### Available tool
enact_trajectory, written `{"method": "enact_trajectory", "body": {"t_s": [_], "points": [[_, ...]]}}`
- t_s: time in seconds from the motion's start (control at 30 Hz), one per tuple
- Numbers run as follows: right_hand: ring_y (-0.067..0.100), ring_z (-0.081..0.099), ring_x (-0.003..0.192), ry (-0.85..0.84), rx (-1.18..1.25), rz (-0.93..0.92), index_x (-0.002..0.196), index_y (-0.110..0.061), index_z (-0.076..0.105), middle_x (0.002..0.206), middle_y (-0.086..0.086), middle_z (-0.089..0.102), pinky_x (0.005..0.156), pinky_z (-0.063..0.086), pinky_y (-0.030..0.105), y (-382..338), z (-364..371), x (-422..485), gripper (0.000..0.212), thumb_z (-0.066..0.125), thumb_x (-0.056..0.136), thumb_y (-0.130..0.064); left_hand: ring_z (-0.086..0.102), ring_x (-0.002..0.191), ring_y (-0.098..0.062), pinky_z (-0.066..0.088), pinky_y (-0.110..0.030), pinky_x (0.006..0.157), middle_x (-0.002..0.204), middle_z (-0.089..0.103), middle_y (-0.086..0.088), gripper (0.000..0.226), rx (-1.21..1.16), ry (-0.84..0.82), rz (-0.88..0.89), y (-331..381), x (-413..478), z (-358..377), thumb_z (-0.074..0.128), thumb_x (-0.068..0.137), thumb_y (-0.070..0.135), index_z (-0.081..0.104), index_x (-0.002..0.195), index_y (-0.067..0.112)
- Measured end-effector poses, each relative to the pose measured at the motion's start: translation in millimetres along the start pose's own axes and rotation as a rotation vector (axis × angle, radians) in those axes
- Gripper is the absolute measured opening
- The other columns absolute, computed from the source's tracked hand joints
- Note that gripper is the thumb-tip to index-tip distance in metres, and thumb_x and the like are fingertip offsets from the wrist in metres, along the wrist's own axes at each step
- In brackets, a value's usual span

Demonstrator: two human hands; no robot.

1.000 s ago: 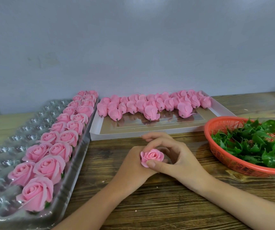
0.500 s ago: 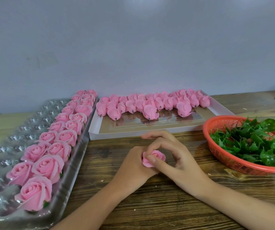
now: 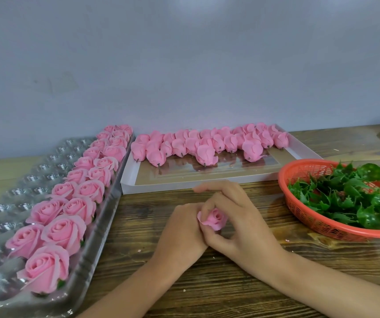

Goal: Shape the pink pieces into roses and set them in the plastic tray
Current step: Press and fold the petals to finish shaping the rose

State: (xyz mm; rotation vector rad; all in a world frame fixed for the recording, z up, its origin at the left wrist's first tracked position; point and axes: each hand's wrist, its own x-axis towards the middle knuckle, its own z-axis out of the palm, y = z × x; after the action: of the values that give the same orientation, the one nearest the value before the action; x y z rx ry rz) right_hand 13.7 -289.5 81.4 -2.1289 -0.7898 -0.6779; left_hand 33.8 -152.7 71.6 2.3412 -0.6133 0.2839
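Wooden table [image 3: 218, 290] bears left hand [image 3: 182, 230] and right hand [image 3: 244, 222], fingers [image 3: 210, 203] of both pinching a pink rose [image 3: 215, 218].

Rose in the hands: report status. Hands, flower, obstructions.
Left hand and right hand both gripping the rose. Rose not yet in plastic tray. Nothing between hands and tray.

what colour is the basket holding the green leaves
Orange-red basket, seen best in the head view.
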Motion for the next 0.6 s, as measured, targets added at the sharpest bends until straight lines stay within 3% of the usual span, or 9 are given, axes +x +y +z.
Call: {"method": "enact_trajectory", "body": {"t_s": [0.07, 0.2, 0.3, 0.4, 0.53, 0.6], "points": [[0.005, 0.050, 0.118, 0.005, -0.041, -0.051, 0.087, -0.019, 0.064, 0.126, -0.011, 0.056, 0.099, 0.041, 0.026, 0, -1, 0, 0.006, 0.068, 0.084, -0.018, 0.052, 0.061, 0.016, 0.040, -0.001, 0.061, 0.058, 0.054, 0.020, 0.044, -0.084, 0.017, -0.091, -1, -1, 0, 0.062, 0.079, 0.005, 0.045, 0.062, 0.042], [0.015, 0.054, 0.117, 0.034, -0.115, -0.142, 0.091, -0.017, 0.073, 0.132, -0.006, 0.058, 0.094, 0.045, 0.036, 4, -2, 2, 0.012, 0.065, 0.092, -0.027, 0.053, 0.064, 0.021, 0.042, -0.005, 0.058, 0.061, 0.053, 0.044, 0.048, -0.225, -0.003, -0.155, 1, 0, -7, 0.066, 0.078, -0.001, 0.048, 0.063, 0.041], [0.019, 0.053, 0.123, -0.005, -0.123, -0.195, 0.103, -0.021, 0.077, 0.138, -0.004, 0.056, 0.098, 0.044, 0.040, 5, -4, 2, 0.018, 0.063, 0.094, -0.028, 0.053, 0.062, 0.018, 0.039, -0.005, 0.058, 0.055, 0.056, 0.033, 0.046, -0.227, -0.018, -0.134, 3, 3, -10, 0.060, 0.085, -0.002, 0.046, 0.058, 0.033], [0.018, 0.048, 0.131, -0.058, -0.021, -0.171, 0.108, -0.023, 0.077, 0.143, -0.006, 0.053, 0.104, 0.040, 0.039, 3, -4, 2, 0.022, 0.063, 0.094, -0.031, 0.057, 0.067, 0.008, 0.042, -0.013, 0.061, 0.061, 0.059, 0.011, 0.034, -0.281, -0.021, -0.101, 5, 4, -14, 0.065, 0.085, 0.003, 0.054, 0.064, 0.028], [0.017, 0.056, 0.121, 0.028, 0.317, 0.013, 0.089, -0.018, 0.078, 0.132, -0.010, 0.060, 0.102, 0.041, 0.027, 0, -7, 2, 0.018, 0.062, 0.092, -0.027, 0.056, 0.064, -0.002, 0.043, -0.012, 0.062, 0.067, 0.062, 0.005, 0.016, -0.417, 0.020, -0.102, 9, 3, -19, 0.065, 0.085, 0.017, 0.064, 0.071, 0.012], [0.015, 0.058, 0.120, 0.114, 0.425, 0.139, 0.081, -0.017, 0.071, 0.123, -0.012, 0.063, 0.100, 0.040, 0.022, 1, -7, 2, 0.020, 0.060, 0.092, -0.028, 0.054, 0.063, -0.009, 0.045, -0.018, 0.061, 0.062, 0.059, 0.003, 0.018, -0.559, 0.059, -0.158, 9, 2, -19, 0.068, 0.082, 0.023, 0.063, 0.067, 0.013]]}}
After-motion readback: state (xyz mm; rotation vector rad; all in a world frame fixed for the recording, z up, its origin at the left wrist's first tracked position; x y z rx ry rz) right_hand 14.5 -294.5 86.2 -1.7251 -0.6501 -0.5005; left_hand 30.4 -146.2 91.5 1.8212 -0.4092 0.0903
